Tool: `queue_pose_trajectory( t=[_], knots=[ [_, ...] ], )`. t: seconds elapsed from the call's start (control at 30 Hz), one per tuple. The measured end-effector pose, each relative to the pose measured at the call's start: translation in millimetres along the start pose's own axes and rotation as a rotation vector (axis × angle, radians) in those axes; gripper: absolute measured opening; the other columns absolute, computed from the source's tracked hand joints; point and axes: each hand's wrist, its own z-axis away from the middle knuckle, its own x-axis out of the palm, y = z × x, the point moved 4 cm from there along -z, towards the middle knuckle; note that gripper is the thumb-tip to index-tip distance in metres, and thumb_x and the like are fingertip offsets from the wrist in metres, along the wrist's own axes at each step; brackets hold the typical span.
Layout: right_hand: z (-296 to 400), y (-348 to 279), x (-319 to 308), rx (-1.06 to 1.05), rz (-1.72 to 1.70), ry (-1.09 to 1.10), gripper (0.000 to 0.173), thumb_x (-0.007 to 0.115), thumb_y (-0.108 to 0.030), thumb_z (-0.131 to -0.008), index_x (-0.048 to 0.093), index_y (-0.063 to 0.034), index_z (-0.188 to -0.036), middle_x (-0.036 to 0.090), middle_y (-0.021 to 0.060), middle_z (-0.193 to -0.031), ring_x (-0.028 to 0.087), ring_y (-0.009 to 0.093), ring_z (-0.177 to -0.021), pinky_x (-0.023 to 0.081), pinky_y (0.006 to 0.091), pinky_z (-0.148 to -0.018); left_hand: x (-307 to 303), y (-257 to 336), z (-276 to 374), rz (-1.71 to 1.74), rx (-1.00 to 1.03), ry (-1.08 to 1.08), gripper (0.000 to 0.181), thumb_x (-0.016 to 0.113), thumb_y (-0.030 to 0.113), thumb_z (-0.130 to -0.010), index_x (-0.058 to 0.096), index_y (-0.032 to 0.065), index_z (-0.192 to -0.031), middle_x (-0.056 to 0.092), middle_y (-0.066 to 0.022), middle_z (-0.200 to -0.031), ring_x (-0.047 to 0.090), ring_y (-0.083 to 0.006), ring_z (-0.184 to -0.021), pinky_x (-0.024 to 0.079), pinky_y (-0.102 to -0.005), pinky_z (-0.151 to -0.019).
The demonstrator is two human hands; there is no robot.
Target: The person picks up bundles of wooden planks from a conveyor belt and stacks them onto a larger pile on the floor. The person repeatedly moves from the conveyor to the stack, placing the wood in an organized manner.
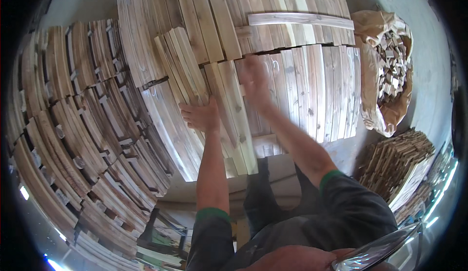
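Note:
My left hand [202, 115] lies over the near end of a small bundle of narrow wooden slats [181, 64], thumb on one side and fingers on the other. The bundle rests at a slant on a broad layer of planed boards. Beside it, two pale boards [234, 113] run toward my body. Blurred by motion, my right hand [255, 82] is over the boards to the right of those two. Whether its fingers touch or hold a board cannot be made out. Further right lies a row of light boards [310, 92] set side by side.
Two crosswise battens [299, 19] lie on the far right stack. Tall stacks of rough lumber with spacers [98, 124] stand at the left. On the right are a large sack of wood offcuts [391, 62] and a pile of thin boards [398, 165].

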Motion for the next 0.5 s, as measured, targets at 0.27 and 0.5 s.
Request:
queue_pose_trajectory(
  t=[0.27,0.5],
  knots=[
    [107.3,-51.0,-7.5,0.606,-0.748,-0.821,0.102,0.072,-0.045,-0.098,0.014,-0.0063,-0.172,0.035,0.0185,-0.170,0.040,0.029,-0.152,0.035,0.0447,-0.123,-55.2,-38.5,57.1,1.225,0.233,-0.702,0.072,0.076,0.019,-0.092,0.043,-0.0035,-0.152,0.062,-0.0158,-0.135,0.066,-0.0238,-0.117,0.057,-0.0347,-0.097],
    [58.9,-74.9,-98.9,0.472,-0.607,-0.684,0.120,0.085,-0.043,-0.084,0.012,-0.0057,-0.172,0.038,0.0175,-0.167,0.038,0.028,-0.152,0.034,0.0409,-0.123,9.9,-3.9,137.8,1.188,0.289,-1.008,0.077,0.063,0.043,-0.105,0.032,0.0028,-0.163,0.050,-0.0141,-0.152,0.048,-0.0233,-0.141,0.038,-0.0384,-0.118]
  ],
)
